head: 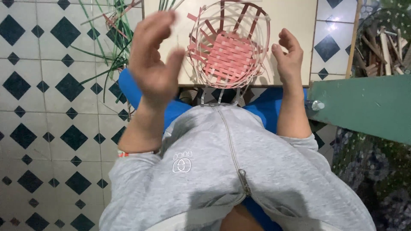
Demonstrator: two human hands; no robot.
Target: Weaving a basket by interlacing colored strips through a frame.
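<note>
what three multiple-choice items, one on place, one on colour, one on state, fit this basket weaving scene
1. Where does the woven basket sit?
A. on the pale board
B. on the tiled floor
C. on the green table

2. What colour is its woven base?
A. blue
B. pink-red
C. black

3. What is the left hand doing?
A. gripping the basket
B. raised open, clear of it
C. resting on the floor

A: the board lies under it. B: the crossed strips are pink-red. B: the fingers are spread, left of the basket; the right hand is open too.
</note>
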